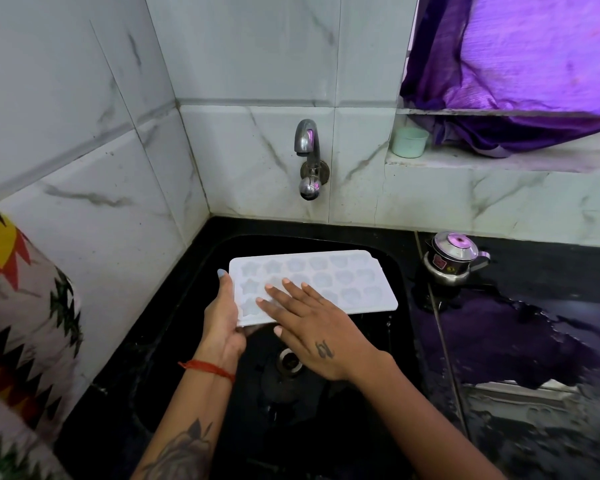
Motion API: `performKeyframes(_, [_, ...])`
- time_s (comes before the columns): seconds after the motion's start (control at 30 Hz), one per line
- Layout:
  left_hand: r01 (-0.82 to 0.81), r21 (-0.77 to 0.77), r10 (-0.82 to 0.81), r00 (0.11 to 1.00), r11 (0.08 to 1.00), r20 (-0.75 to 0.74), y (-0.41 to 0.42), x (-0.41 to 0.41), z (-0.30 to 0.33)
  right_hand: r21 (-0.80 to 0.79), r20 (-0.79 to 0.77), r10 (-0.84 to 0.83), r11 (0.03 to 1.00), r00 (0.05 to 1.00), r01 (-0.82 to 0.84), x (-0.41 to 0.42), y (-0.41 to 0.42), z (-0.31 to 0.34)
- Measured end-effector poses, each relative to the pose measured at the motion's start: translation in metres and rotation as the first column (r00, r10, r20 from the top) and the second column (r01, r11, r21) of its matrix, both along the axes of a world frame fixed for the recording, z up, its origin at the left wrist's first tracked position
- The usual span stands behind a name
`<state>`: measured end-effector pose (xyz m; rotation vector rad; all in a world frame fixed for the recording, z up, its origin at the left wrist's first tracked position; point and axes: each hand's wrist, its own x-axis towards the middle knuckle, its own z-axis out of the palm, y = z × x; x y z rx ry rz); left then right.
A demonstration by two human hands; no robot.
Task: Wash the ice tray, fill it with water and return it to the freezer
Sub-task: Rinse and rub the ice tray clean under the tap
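Observation:
A white ice tray (340,278) with star and flower shaped cells is held level over the black sink (392,341). My left hand (222,317) grips the tray's near-left edge, thumb along its side. My right hand (312,327) lies flat on the tray's near part, fingers spread across the cells. The chrome tap (307,147) sticks out of the tiled wall above the tray; no water runs from it. The sink drain (290,362) shows below, between my wrists.
A small steel kettle (452,259) stands on the wet black counter (534,341) right of the sink. A pale green cup (409,142) sits on the window ledge under a purple curtain (520,64). A patterned cloth (18,306) hangs at the left, against the tiled wall.

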<state>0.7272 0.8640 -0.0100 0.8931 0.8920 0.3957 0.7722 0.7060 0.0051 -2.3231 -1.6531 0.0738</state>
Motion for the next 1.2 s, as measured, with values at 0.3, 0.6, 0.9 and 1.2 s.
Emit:
performKeyframes(0.3, [-0.033, 0.037, 0.033, 0.999, 0.999, -0.014, -0.002, -0.002, 0.004, 0.006, -0.046, -0.252, 0.968, 0.967, 0.252, 0.024, -0.042, -0.01])
performKeyframes(0.6, [-0.045, 0.039, 0.045, 0.999, 0.998, -0.009, -0.006, -0.001, 0.006, -0.055, -0.042, -0.46, 0.888, 0.887, 0.457, 0.053, -0.052, -0.02])
performKeyframes(0.9, [-0.02, 0.048, 0.021, 1.0, 0.999, -0.02, -0.007, 0.001, 0.003, -0.199, -0.066, -0.559, 0.819, 0.827, 0.538, 0.063, -0.029, 0.0])
performKeyframes(1.2, [-0.005, 0.056, 0.006, 1.0, 0.998, -0.015, -0.01, 0.003, 0.004, -0.24, -0.143, -0.522, 0.843, 0.841, 0.482, 0.056, 0.003, 0.011])
